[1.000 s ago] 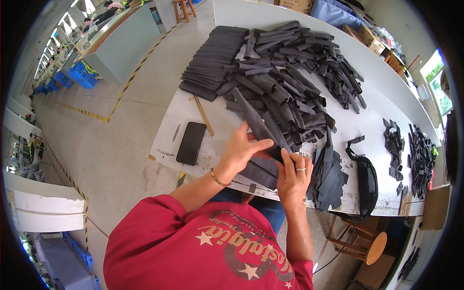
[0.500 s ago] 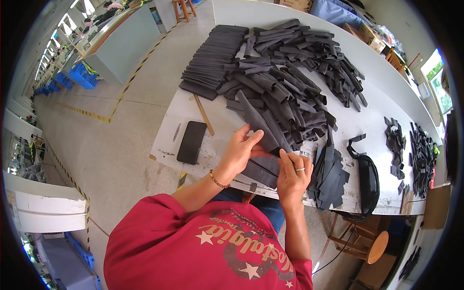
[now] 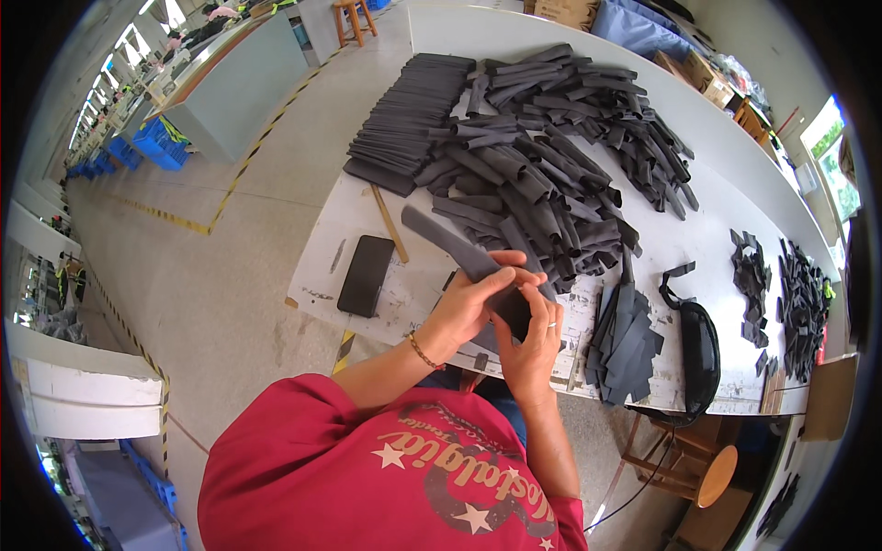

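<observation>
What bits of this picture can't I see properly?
In the head view:
Long dark-grey fabric strip: partly hidden by the left hand and right hand.
Brown cardboard box: partly cut off by the upper edge.
Blue plastic crate: its inside is too small to make out.

1. Red T-shirt (image 3: 322, 450): a large word in tan script lettering (image 3: 459, 459) across it, smaller lettering beside it, pale stars around.
2. Cardboard box (image 3: 565, 11), top edge: dark marks, possibly print, too small to make out.
3. Floor tape (image 3: 198, 226): yellow-and-black warning stripes.
</observation>
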A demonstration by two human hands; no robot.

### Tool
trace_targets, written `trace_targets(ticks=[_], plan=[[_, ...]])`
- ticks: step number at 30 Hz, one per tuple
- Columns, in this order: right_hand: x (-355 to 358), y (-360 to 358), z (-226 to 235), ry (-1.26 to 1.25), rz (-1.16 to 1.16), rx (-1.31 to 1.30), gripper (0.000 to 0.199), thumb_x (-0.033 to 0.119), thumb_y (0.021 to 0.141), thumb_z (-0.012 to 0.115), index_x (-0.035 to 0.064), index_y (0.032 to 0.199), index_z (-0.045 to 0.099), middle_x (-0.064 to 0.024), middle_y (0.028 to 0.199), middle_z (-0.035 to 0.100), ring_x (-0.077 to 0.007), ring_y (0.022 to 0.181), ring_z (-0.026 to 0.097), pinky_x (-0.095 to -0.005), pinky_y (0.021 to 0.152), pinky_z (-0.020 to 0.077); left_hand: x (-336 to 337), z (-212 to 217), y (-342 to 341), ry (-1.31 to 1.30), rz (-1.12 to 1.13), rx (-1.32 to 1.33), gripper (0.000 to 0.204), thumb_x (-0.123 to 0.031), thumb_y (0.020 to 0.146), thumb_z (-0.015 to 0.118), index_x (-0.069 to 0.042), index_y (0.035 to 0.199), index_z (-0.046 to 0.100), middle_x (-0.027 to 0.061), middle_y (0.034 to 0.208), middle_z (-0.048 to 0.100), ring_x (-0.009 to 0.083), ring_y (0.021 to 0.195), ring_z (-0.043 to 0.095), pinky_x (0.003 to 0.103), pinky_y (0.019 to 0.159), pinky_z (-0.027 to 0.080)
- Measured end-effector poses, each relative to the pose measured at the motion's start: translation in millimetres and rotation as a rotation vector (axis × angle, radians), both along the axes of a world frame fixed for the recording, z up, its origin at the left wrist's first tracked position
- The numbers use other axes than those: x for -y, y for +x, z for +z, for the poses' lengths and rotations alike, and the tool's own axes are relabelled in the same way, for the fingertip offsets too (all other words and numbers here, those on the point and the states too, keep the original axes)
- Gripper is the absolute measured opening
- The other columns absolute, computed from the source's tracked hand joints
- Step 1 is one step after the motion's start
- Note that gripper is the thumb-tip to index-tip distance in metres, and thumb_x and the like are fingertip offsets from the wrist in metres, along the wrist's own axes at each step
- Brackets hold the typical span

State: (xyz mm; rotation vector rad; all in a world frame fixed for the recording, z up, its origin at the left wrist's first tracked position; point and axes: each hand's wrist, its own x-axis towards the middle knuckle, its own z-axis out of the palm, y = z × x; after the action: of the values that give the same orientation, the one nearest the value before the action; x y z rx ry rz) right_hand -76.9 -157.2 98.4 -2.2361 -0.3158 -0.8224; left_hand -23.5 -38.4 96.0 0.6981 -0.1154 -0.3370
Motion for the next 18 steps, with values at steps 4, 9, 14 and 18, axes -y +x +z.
trace_targets(ticks=[4,9,14,18], plan=[[-2,3,0,0.079,0.035,0.014,0.049,0.000,0.071,0.076,0.0039,0.113,0.051,-0.0179,0.105,0.060,-0.0370,0.093,0.056,-0.0448,0.083,0.0458,0,6,2,0.015,-0.064,0.037,0.021,-0.014,0.098,0.055,-0.002,0.116,0.053,0.0188,0.104,0.070,0.0251,0.107,0.063,0.037,0.098,0.047],[16,-15,-9,-0.058,0.038,-0.114,0.043,0.001,0.073,0.076,0.0026,0.108,0.051,-0.0166,0.106,0.058,-0.0363,0.092,0.057,-0.0457,0.079,0.0465,-5,5,7,0.000,-0.009,0.105,0.013,-0.015,0.097,0.057,-0.005,0.105,0.053,0.0210,0.108,0.069,0.0251,0.105,0.064,0.036,0.093,0.049],[3,1,5,-0.015,0.154,-0.076,0.031,0.000,0.077,0.072,0.0026,0.101,0.052,-0.0184,0.100,0.059,-0.0371,0.081,0.060,-0.0431,0.070,0.0495,7,-5,-11,-0.115,-0.111,-0.050,0.007,-0.014,0.097,0.057,-0.008,0.099,0.053,0.0228,0.116,0.066,0.0242,0.106,0.064,0.036,0.095,0.048],[13,-13,0,-0.091,0.092,-0.167,0.028,0.000,0.078,0.072,0.0022,0.098,0.052,-0.0180,0.102,0.058,-0.0346,0.076,0.060,-0.0410,0.064,0.0491,-12,7,5,-0.033,-0.072,-0.078,0.025,-0.023,0.101,0.050,-0.004,0.116,0.055,0.0224,0.121,0.063,0.0289,0.116,0.060,0.041,0.101,0.047]])
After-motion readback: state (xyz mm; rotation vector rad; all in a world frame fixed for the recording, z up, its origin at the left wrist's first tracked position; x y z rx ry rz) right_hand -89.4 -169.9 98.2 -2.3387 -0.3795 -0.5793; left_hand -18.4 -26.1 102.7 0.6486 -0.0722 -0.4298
